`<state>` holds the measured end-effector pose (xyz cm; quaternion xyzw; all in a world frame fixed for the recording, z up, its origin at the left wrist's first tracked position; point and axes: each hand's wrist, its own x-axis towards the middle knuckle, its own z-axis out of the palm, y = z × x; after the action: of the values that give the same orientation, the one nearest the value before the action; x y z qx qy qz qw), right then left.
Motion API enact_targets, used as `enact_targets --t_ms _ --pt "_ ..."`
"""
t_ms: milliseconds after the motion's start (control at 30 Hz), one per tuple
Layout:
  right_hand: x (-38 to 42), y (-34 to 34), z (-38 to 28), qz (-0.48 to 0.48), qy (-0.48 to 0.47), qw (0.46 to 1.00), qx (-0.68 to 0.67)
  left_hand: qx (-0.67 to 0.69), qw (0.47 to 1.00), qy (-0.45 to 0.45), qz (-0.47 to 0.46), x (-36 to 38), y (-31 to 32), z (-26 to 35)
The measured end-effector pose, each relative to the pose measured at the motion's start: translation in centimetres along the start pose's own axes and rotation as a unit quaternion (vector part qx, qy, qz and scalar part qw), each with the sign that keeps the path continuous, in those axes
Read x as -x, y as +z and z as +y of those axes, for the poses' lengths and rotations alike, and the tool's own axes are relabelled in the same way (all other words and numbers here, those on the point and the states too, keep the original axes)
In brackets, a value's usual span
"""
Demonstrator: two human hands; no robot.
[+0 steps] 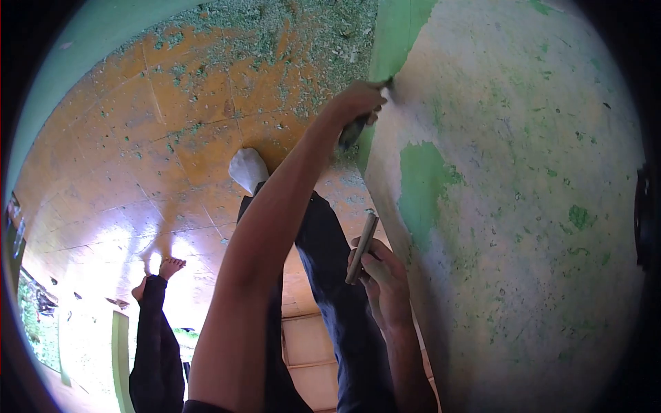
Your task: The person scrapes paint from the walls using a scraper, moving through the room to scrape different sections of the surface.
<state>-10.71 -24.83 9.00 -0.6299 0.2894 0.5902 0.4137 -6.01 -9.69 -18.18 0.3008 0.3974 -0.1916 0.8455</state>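
Note:
My left hand [357, 102] is stretched out to the wall [523, 206] and grips a scraper [352, 131] by its dark handle, with the blade at the edge of a strip of green paint [392, 41]. Closer to me, my right hand [383, 275] holds a thin flat tool [362, 246] edge-on beside the wall. Most of the wall is bare and pale, with green patches left, the largest [421, 186] just above my right hand.
Green paint flakes [275, 41] litter the orange tiled floor [138, 158]. My dark-trousered leg ends in a white-socked foot [248, 168] near the wall's base. A second dark-trousered leg with a bare foot [169, 265] is at the lower left.

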Motion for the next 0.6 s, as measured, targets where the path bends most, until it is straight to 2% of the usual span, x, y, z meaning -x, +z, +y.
enact_targets --t_ms 100,200,300,433,600 --pt "0.1 0.0 -0.2 0.006 0.010 1.000 0.005 0.001 1.000 -0.011 -0.022 3.6 1.6 0.2" --pt "-0.1 0.1 0.1 0.002 0.011 1.000 0.012 -0.027 0.999 0.007 0.019 1.2 0.5 1.0" --pt "-0.2 0.4 0.0 0.002 0.017 1.000 0.013 0.005 0.999 0.002 0.032 -0.4 0.4 1.0" --pt "0.2 0.5 -0.6 0.007 0.007 1.000 0.009 0.000 1.000 0.016 -0.010 4.8 2.1 3.5" --pt "0.0 0.3 0.1 -0.004 0.017 1.000 0.003 -0.005 1.000 -0.001 -0.011 1.3 0.1 4.3"
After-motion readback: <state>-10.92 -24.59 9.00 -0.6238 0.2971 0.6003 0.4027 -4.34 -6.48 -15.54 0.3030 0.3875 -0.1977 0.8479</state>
